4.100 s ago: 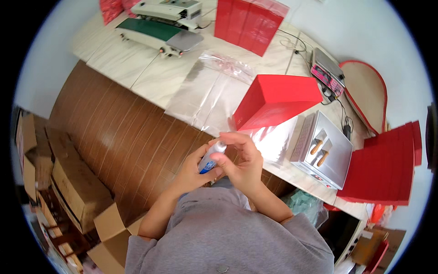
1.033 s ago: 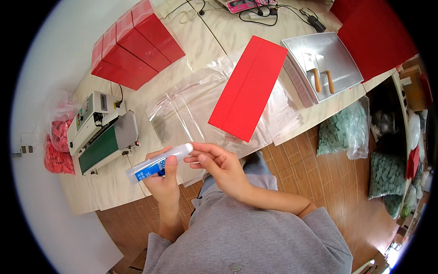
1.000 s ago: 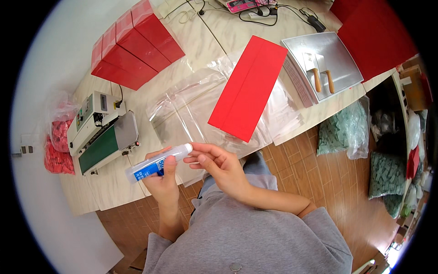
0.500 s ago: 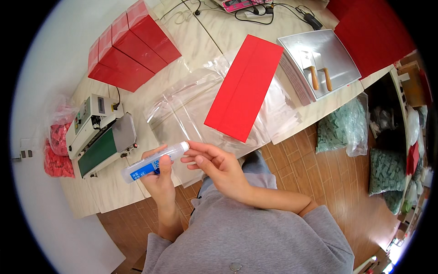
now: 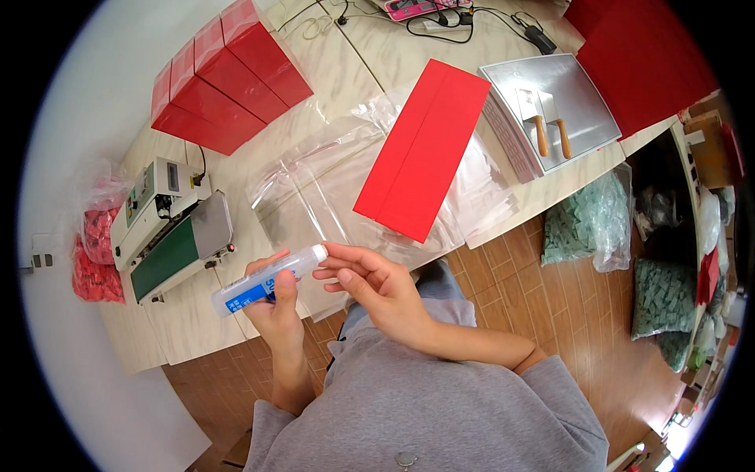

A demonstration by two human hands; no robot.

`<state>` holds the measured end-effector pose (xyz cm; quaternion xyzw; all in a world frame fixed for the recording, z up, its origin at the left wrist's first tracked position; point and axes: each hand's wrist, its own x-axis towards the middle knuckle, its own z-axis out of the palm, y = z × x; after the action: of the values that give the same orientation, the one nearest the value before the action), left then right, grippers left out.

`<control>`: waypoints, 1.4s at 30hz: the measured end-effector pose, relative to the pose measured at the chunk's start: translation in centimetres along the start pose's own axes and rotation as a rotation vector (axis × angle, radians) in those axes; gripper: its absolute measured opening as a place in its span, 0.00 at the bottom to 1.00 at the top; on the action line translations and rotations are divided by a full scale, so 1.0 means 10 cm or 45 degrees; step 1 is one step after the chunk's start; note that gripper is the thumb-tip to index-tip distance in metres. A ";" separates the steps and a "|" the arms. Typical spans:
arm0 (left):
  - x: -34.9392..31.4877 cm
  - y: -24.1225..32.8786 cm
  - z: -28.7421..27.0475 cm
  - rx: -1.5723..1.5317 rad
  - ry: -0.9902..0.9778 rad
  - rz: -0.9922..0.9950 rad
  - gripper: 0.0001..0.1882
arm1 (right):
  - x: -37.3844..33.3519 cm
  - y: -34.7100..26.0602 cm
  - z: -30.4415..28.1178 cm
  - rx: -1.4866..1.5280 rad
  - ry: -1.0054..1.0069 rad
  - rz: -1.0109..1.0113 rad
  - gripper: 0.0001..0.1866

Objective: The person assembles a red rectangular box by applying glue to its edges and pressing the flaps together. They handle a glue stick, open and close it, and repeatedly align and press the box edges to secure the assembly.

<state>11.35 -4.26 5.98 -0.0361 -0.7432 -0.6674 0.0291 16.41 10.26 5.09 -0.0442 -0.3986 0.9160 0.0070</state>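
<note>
One bottle [image 5: 261, 283] near the table [image 5: 338, 86] is clamped in the fingers of the left hand [image 5: 277, 318], those of the right hand [image 5: 388, 300] parted at its cap [image 5: 319, 252]; cap work seems in hand, calling for a pinch.

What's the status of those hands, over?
Left hand: holding blue-labelled tube. Right hand: part-open at white tip, contact unclear. Red box: beyond, on clear plastic.

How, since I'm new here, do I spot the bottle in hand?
Start at the marble-patterned table. By its near edge, find the left hand, gripping the bottle. Unlike the red box beyond, it is slim, translucent and blue-labelled.
</note>
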 end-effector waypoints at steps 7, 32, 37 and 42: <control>-0.01 -0.04 0.00 -0.056 0.024 0.037 0.22 | -0.01 -0.03 0.01 -0.003 -0.014 0.003 0.18; 0.04 0.03 0.09 -0.336 0.009 -0.073 0.22 | -0.03 -0.08 0.01 -0.009 -0.087 -0.001 0.21; 0.04 0.00 0.06 -0.393 -0.031 -0.072 0.21 | -0.04 -0.09 0.02 -0.021 -0.084 -0.025 0.21; 0.04 0.00 0.06 -0.404 -0.016 -0.080 0.21 | -0.06 -0.08 0.02 -0.037 -0.090 -0.039 0.21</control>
<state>11.00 -3.63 5.98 -0.0211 -0.6295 -0.7767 -0.0025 16.94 10.63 5.84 -0.0057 -0.4127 0.9108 0.0062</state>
